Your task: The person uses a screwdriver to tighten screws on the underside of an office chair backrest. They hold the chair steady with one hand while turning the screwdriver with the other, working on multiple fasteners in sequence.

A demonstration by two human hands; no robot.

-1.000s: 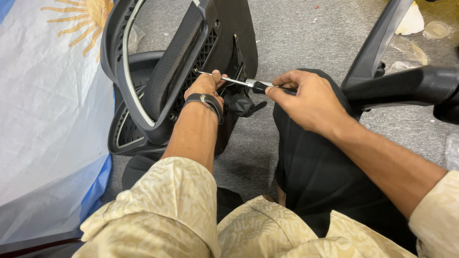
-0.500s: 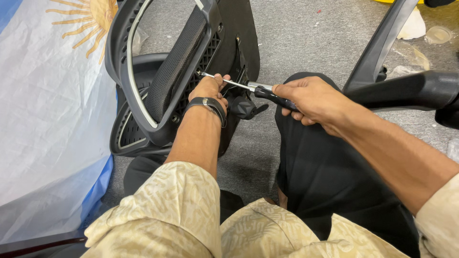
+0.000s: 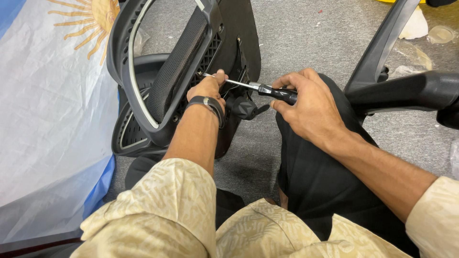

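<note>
A black and grey office chair backrest (image 3: 158, 71) lies tilted on the grey carpet in front of me. My right hand (image 3: 308, 105) grips the black handle of a screwdriver (image 3: 260, 88), whose metal shaft points left into the mesh frame of the backrest. My left hand (image 3: 209, 88), with a dark band on the wrist, pinches the shaft close to its tip and rests against the frame. A black knob (image 3: 244, 107) sticks out just below the shaft.
A black chair armrest (image 3: 406, 91) and its curved support reach in from the right. A white and light-blue cloth with a yellow sun (image 3: 48, 95) covers the floor at left. Clear plastic wrapping (image 3: 420, 33) lies at the top right. My dark trousers fill the lower middle.
My right hand has shifted its hold on the screwdriver handle and turned slightly. The left hand stays at the shaft tip against the frame.
</note>
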